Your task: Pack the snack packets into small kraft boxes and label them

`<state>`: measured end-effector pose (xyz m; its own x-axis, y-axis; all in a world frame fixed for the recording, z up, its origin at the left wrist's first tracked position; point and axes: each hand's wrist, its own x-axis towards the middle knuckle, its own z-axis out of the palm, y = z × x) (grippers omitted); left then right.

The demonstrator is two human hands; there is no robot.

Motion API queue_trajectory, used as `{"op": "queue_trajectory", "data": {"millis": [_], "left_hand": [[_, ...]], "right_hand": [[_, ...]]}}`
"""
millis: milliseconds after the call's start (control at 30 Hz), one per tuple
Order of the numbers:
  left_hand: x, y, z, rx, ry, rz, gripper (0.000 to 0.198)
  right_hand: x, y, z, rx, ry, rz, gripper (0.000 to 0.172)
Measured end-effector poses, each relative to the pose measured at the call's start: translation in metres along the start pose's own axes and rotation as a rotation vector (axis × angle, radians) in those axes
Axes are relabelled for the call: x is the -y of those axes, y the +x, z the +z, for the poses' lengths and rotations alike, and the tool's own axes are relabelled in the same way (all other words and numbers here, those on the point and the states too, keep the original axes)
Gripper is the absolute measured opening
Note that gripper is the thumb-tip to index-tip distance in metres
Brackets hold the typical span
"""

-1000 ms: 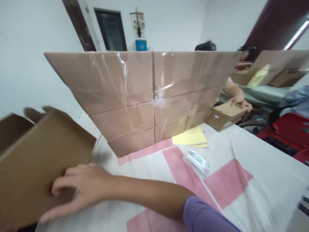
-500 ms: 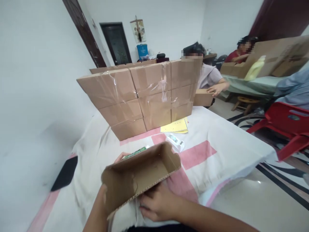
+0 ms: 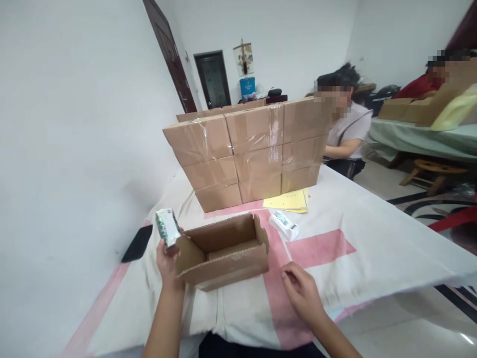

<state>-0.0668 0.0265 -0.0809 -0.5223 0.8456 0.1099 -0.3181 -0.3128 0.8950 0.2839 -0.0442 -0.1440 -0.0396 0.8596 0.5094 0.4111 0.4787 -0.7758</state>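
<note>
A small cardboard box (image 3: 227, 268) without a lid sits on the cloth in front of me, its hollow inside facing up. At its left end, my left hand (image 3: 167, 261) is closed around a white and green packet (image 3: 168, 228), held upright beside the box wall. My right hand (image 3: 301, 291) hovers over the cloth to the right of the box, apart from it. Its fingers are curled in, and I see nothing in them. Beyond the box's right corner lies a white device (image 3: 283, 226) with a small display.
Taped cardboard boxes (image 3: 257, 154) form a wall across the table. Yellow sheets (image 3: 286, 200) lie at its foot, and a black flat object (image 3: 137, 243) lies at the left edge. A person (image 3: 350, 124) sits behind the boxes at the right; another is farther right.
The box, earlier tilted up in my hands, now rests on the cloth. My right hand has left it and moved right. The packet has come into clear view at the left. My view has shifted left.
</note>
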Motion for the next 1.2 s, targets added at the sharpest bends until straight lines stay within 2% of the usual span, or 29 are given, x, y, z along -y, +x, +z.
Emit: {"op": "queue_trajectory", "data": {"millis": [67, 167, 267, 333, 433, 533, 600, 667, 800, 900, 967, 1067, 1133, 1200], "left_hand": [[-0.011, -0.002, -0.007, -0.088, -0.094, 0.001, 0.048], [-0.03, -0.008, -0.003, -0.135, -0.229, 0.025, 0.046], [-0.048, -0.017, 0.009, -0.078, -0.206, 0.065, 0.046], [-0.06, -0.022, 0.016, 0.018, -0.118, 0.14, 0.045], [-0.082, -0.027, 0.022, 0.194, 0.16, 0.306, 0.039], [-0.111, -0.034, 0.034, 0.325, 0.65, 0.466, 0.04], [-0.129, -0.04, 0.048, 0.475, 1.004, 0.564, 0.044], [-0.14, -0.045, 0.066, 0.651, 1.22, 0.583, 0.054], [-0.136, -0.039, 0.1, 0.977, 1.349, 0.388, 0.071], [-0.122, -0.02, 0.114, 1.224, 1.446, 0.095, 0.067], [-0.112, -0.007, 0.118, 1.288, 1.492, -0.089, 0.064], [-0.095, 0.001, 0.118, 1.361, 1.56, -0.24, 0.076], [-0.084, -0.004, 0.115, 1.439, 1.611, -0.27, 0.086], [-0.073, -0.015, 0.11, 1.468, 1.708, -0.234, 0.083]], "right_hand": [[-0.005, 0.003, 0.0, 0.045, 0.029, 0.126, 0.021], [-0.005, 0.005, 0.004, 0.136, 0.046, 0.172, 0.026], [-0.004, 0.008, 0.005, 0.177, 0.084, 0.218, 0.028], [-0.005, 0.01, 0.004, 0.179, 0.123, 0.258, 0.03], [-0.007, 0.011, 0.004, 0.184, 0.147, 0.292, 0.03], [-0.007, 0.01, 0.004, 0.198, 0.132, 0.293, 0.028], [-0.005, 0.009, 0.003, 0.205, 0.12, 0.287, 0.026], [-0.003, 0.009, 0.003, 0.207, 0.114, 0.276, 0.024], [-0.002, 0.009, 0.002, 0.211, 0.102, 0.262, 0.021], [-0.003, 0.009, 0.003, 0.227, 0.099, 0.269, 0.019], [-0.004, 0.009, 0.003, 0.238, 0.108, 0.282, 0.018], [-0.006, 0.01, 0.002, 0.261, 0.141, 0.289, 0.018], [-0.008, 0.01, 0.002, 0.27, 0.158, 0.295, 0.02], [-0.011, 0.011, 0.003, 0.272, 0.158, 0.312, 0.023]]}}
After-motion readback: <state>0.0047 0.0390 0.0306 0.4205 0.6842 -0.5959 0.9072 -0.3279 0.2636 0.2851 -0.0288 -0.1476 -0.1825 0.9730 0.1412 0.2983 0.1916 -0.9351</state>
